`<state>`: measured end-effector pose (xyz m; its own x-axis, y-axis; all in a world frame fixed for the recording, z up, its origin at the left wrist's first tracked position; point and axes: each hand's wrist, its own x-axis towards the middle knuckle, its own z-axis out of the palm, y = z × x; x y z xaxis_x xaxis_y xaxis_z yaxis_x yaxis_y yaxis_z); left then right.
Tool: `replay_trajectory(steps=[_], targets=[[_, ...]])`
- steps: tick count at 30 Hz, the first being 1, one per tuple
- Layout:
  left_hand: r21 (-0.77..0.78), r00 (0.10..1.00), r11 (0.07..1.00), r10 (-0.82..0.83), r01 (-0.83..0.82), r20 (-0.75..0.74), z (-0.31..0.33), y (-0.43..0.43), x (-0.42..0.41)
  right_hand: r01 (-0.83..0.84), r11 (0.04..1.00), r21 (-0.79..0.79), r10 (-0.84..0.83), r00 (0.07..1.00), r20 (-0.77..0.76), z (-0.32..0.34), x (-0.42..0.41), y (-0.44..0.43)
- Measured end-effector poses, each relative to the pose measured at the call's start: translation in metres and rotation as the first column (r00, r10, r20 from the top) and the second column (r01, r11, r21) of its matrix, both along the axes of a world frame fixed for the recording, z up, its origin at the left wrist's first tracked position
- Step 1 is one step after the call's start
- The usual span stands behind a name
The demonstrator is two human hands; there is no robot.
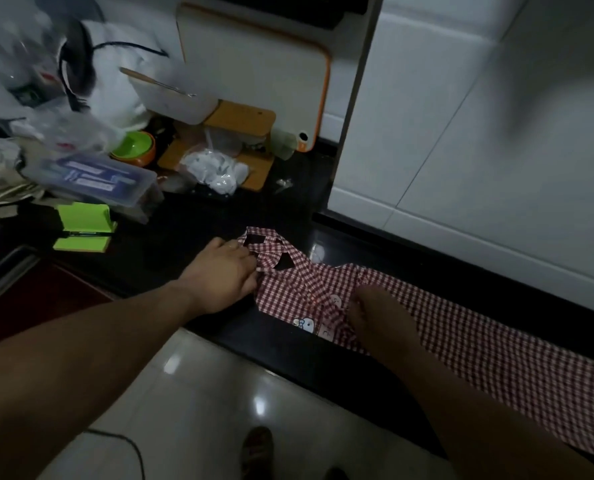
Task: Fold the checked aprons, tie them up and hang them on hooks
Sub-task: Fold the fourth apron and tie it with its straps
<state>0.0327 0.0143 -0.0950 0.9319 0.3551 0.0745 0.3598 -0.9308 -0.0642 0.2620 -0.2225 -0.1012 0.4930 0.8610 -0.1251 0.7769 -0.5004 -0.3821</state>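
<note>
Left hand [224,275] curled round the straps [269,252] at the left end of the apron [461,341], right hand [375,317] bunched, pinching cloth mid-strip, apron lying as a long folded band along the black counter [198,230].

apron [461,334] partly beyond right edge

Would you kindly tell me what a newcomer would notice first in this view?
The red-and-white checked apron stands out, stretched in a long strip along the black countertop toward the lower right. The left hand holds its strap end and the right hand pinches its middle.
</note>
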Motion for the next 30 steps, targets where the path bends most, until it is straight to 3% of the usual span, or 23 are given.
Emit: replay_trajectory(steps=[3, 6, 9, 11, 12, 14, 18, 20, 23, 27, 30], targets=[[-0.095, 1.0, 0.995, 0.024, -0.024, -0.001, 0.003, -0.013, 0.007, -0.138, 0.983, -0.125, 0.11, 0.971, -0.21, 0.0, -0.018, 0.014], [-0.251, 0.998, 0.968, 0.023, -0.009, 0.054, 0.021, -0.034, 0.016, -0.202, 0.958, -0.202, 0.132, 0.94, -0.315, -0.006, -0.03, 0.019], [-0.345, 0.994, 0.935, -0.059, 0.087, 0.092, 0.039, -0.069, 0.025, -0.108, 0.994, -0.021, 0.088, 0.895, -0.438, -0.009, -0.04, 0.006], [-0.397, 0.987, 0.904, -0.131, 0.157, 0.091, 0.047, -0.096, 0.031, -0.042, 0.993, 0.11, 0.099, 0.802, -0.59, -0.012, -0.041, -0.009], [-0.404, 0.981, 0.894, -0.17, 0.195, 0.095, 0.051, -0.109, 0.035, -0.045, 0.99, 0.137, 0.12, 0.783, -0.61, -0.011, -0.041, -0.018], [-0.383, 0.961, 0.882, -0.252, 0.276, 0.114, 0.06, -0.135, 0.045, -0.086, 0.985, 0.152, 0.154, 0.838, -0.523, -0.003, -0.039, -0.042], [-0.41, 0.948, 0.855, -0.286, 0.319, 0.14, 0.075, -0.167, 0.066, -0.195, 0.979, 0.068, 0.204, 0.873, -0.443, 0.007, -0.042, -0.084], [-0.472, 0.974, 0.858, -0.131, 0.204, 0.182, 0.075, -0.172, 0.074, -0.333, 0.942, -0.049, 0.279, 0.855, -0.437, 0.006, -0.047, -0.105], [-0.579, 0.934, 0.805, 0.294, -0.126, 0.205, 0.059, -0.151, 0.079, -0.465, 0.863, -0.195, 0.38, 0.854, -0.355, -0.004, -0.049, -0.131], [-0.624, 0.814, 0.658, 0.578, -0.422, 0.058, 0.033, -0.117, 0.065, -0.247, 0.968, -0.053, 0.235, 0.957, -0.173, -0.004, -0.035, -0.129], [-0.615, 0.686, 0.515, 0.725, -0.596, -0.057, 0.012, -0.102, 0.052, -0.123, 0.99, 0.065, 0.125, 0.992, -0.031, 0.0, -0.023, -0.107]])
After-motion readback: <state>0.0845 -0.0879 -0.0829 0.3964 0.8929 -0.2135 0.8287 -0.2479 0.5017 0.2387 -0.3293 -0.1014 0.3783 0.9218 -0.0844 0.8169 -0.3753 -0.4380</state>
